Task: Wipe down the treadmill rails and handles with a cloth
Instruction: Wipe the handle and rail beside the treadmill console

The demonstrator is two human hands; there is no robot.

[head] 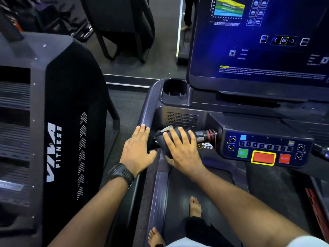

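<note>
Dark gym flooring (127, 106) lies between treadmill (157, 193) and neighbouring machine (53, 113).

Right hand (183, 154) is clamped over a dark cloth (164, 142), fingers curled across the top and thumb tucked beneath, pressing it round the handle (204, 136) that runs into the control panel (267, 148). Left hand (138, 150) lies flat just beside it, fingers straight along the left rail (147, 107), a black watch (121, 172) on the wrist. A green button (242, 153) and a yellow-edged red button (263, 157) sit on the panel. Above, the blue screen (267, 41) glows, a cup holder (174, 89) at its left corner. Down below, one bare foot (195, 206) stands on the belt (178, 189). To the left stands a black machine (53, 122) marked VIVA FITNESS.
</note>
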